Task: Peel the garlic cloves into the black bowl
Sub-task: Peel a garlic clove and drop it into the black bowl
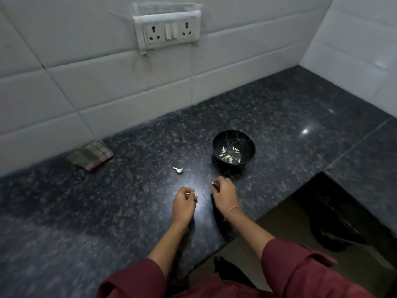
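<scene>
Head view looks down on a dark speckled counter (129,211) with both your forearms reaching out over its near edge, each in a red sleeve (300,267).

Your left hand (184,204) lies knuckles up, fingers curled in, thumb and forefinger pinching one thin white sliver (188,193); whether it is skin or stalk is too small to tell. Your right hand (224,195), just right of the left and apart from it, is curled as well and pinches one small white piece (213,183) at its fingertips; you cannot tell from here whether that piece is a clove or peel. One thin thread band (232,210) circles the right wrist.

One black bowl (232,137) stands on the counter just beyond your right hand. Peeled garlic cloves (228,157) lie scattered in its bottom, roughly nine pale pieces, too small to count for certain. One unpeeled clove (179,170) with a pointed tail lies alone on the counter, left of the bowl and beyond your left hand.

One folded cloth (91,155) sits far left against the white tiled wall (64,93). One switch plate (168,31) on that wall carries two sockets with two switches between them.
</scene>
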